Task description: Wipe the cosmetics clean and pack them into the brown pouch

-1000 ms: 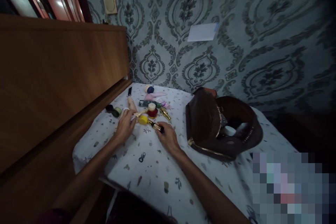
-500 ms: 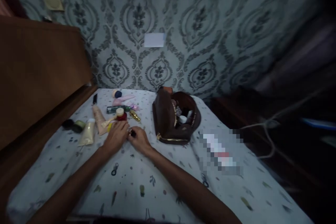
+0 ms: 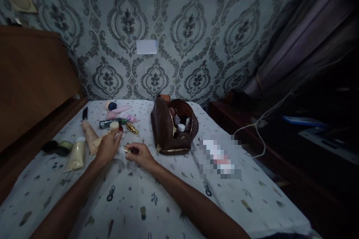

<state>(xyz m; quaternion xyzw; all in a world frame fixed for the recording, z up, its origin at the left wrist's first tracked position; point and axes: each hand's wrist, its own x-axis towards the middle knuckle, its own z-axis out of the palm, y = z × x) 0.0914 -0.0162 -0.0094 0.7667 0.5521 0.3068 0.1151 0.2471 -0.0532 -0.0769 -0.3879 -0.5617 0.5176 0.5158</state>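
Note:
My right hand (image 3: 142, 155) pinches a small gold-and-dark cosmetic item (image 3: 128, 149) just above the cloth. Left of it, my left hand (image 3: 109, 143) has its fingers bent together, and whatever they hold is hidden. A blurred pale patch (image 3: 121, 156) shows beside that hand; I cannot tell if it is tissue or cloth. Just beyond the left fingers stands a jar with a cream lid (image 3: 114, 124), partly covered. A gold tube (image 3: 132, 128) and a dark green tube (image 3: 110, 123) lie behind. Beige squeeze tubes (image 3: 77, 154) lie to the left.
An unzipped brown cosmetic bag (image 3: 171, 140) with several items inside stands right of my hands. Further right lies a pixelated object (image 3: 220, 157). A pink item (image 3: 119, 111) and a round dark-blue item (image 3: 112, 106) lie near the wall. A wooden cabinet (image 3: 30, 71) borders the left.
My hands have moved apart, and the gold part of the item in my right hand now shows. The view has turned right, so everything sits further left.

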